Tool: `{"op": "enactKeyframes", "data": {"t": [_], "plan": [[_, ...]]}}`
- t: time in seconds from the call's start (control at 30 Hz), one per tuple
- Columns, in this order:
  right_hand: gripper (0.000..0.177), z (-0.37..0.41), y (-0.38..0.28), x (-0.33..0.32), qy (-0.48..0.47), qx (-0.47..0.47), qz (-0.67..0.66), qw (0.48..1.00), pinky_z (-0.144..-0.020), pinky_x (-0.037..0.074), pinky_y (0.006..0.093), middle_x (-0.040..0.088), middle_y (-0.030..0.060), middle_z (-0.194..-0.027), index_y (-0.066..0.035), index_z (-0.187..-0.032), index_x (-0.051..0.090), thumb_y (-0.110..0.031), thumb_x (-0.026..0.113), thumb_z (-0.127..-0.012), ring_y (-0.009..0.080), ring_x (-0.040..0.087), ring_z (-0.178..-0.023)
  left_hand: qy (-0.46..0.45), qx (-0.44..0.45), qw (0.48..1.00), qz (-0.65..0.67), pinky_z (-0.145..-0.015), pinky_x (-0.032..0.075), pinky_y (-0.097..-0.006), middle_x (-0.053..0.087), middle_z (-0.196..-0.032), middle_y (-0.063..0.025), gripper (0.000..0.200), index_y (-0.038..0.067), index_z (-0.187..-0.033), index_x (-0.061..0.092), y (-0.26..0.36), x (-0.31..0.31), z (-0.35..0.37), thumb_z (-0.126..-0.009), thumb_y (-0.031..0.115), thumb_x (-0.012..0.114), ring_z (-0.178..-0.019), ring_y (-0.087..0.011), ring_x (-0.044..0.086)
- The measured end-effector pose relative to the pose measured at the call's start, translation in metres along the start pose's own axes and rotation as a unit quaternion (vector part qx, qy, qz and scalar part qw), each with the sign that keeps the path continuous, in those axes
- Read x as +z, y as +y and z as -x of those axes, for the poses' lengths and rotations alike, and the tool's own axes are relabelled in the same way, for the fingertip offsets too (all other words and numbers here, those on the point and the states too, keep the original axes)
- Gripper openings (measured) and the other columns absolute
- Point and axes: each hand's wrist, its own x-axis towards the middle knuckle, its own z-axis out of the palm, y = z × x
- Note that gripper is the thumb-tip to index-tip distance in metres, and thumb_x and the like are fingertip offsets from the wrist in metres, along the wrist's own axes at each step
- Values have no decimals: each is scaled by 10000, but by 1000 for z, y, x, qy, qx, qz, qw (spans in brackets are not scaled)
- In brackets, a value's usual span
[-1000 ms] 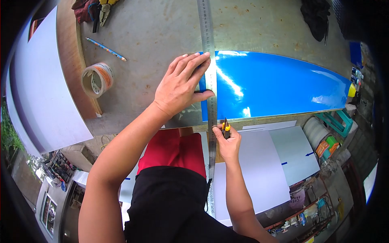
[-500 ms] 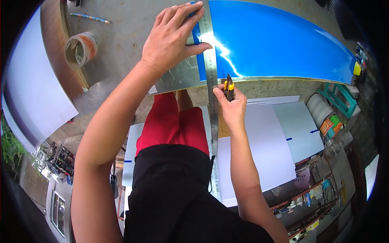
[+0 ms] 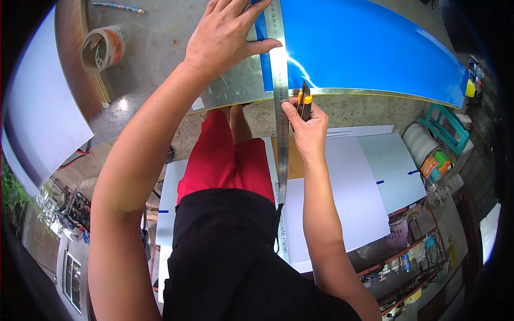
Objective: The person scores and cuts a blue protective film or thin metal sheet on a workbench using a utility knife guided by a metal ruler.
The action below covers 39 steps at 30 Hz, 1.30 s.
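A long steel ruler [image 3: 281,131] lies across a glossy blue sheet [image 3: 364,51] and sticks out past the table's near edge. My left hand [image 3: 226,33] is open, fingers stretched out and thumb lying on the ruler; its upper fingertips are cut off by the frame. A narrow blue strip of the sheet shows left of the ruler. My right hand [image 3: 310,134] grips a black and yellow utility knife [image 3: 305,104], blade pointing up and away. The thumb of that hand touches or nearly touches the ruler's right side, just below the sheet's near edge.
A roll of tape [image 3: 103,49] and a patterned pencil [image 3: 119,7] lie on the grey table [image 3: 155,53]. Large white panels [image 3: 340,208] lean below the table edge. At the right are a teal stool [image 3: 447,128] and cluttered shelving [image 3: 407,267].
The view has tilted slightly, so the table and its things sit higher in frame. My left hand stays on the ruler and the knife remains in my right hand.
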Motion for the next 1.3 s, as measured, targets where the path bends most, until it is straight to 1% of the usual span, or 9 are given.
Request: {"op": "enactKeyframes", "data": {"t": [0.77, 0.83, 0.97, 1.0, 1.03, 1.1, 1.13, 1.2, 1.3], "plan": [[212, 0, 1, 4, 17, -25, -7, 1000, -707, 498, 264, 692, -33, -797, 0, -994, 772, -182, 870, -949, 57, 580, -755, -7, -2, 1000, 0, -1293, 320, -481, 475, -1604, -139, 930, -2, -1556, 515, -1, 2, 0, -856, 510, 850, -1503, -332, 408], [220, 1, 0, 4, 19, -37, -1, 999, -710, 503, 273, 691, -22, -792, 1, -1002, 763, -185, 866, -947, 67, 584, -753, 63, 16, 998, -5, -1242, 390, -494, 537, -1594, -55, 870, 102, -1514, 618, -3, 12, 1, -802, 527, 880, -1459, -310, 500], [235, 7, -16, 2, 41, -23, 77, 996, -717, 523, 321, 693, 31, -782, 4, -1039, 736, -180, 846, -941, 123, 618, -738, 0, -5, 1000, -4, -1307, 313, -522, 440, -1656, -109, 1025, 24, -1560, 521, 7, -1, 0, -768, 559, 892, -1520, -340, 432], [269, 10, -13, -2, 42, -28, 110, 993, -760, 545, 364, 730, 91, -925, -3, -1169, 702, -142, 794, -959, 191, 676, -785, -35, -16, 999, -12, -1331, 268, -527, 406, -1669, -133, 1088, -2, -1579, 476, 11, -5, -1, -754, 571, 894, -1550, -338, 388], [269, 17, -15, -5, 43, -34, 108, 993, -760, 545, 364, 730, 91, -925, -3, -1169, 702, -142, 794, -959, 191, 676, -785, -30, -14, 999, -17, -1331, 268, -527, 406, -1669, -133, 1088, -2, -1579, 476, 14, -9, -3, -754, 571, 894, -1550, -338, 388], [350, 29, -23, -12, 79, -39, 92, 992, -831, 564, 398, 735, 135, -1118, 7, -1317, 624, -98, 715, -996, 256, 716, -869, -67, -32, 997, -31, -1335, 253, -526, 407, -1664, -138, 1112, -2, -1589, 460, 20, -15, -5, -747, 579, 896, -1558, -333, 374], [350, 32, -29, -16, 80, -43, 90, 992, -831, 564, 398, 735, 135, -1118, 7, -1317, 624, -98, 715, -996, 256, 716, -869, -84, -38, 995, -36, -1340, 230, -529, 397, -1671, -135, 1141, -5, -1604, 438, 23, -18, -6, -740, 581, 896, -1568, -323, 356], [503, 35, -44, -24, 46, -116, 212, 969, -893, 569, 425, 705, 159, -1236, -2, -1512, 496, -53, 618, -1027, 292, 727, -935, -91, -45, 994, -47, -1340, 227, -529, 392, -1674, -133, 1148, -5, -1610, 432, 28, -20, -8, -738, 581, 895, -1570, -318, 353], [592, 26, -86, -13, 0, -100, 141, 985, -866, 586, 428, 718, 166, -1220, -13, -1621, 393, -31, 555, -1052, 291, 730, -898, -114, -63, 990, -54, -1340, 216, -538, 379, -1686, -119, 1164, -6, -1628, 408, 34, -25, -12, -738, 567, 890, -1578, -297, 340]]}}
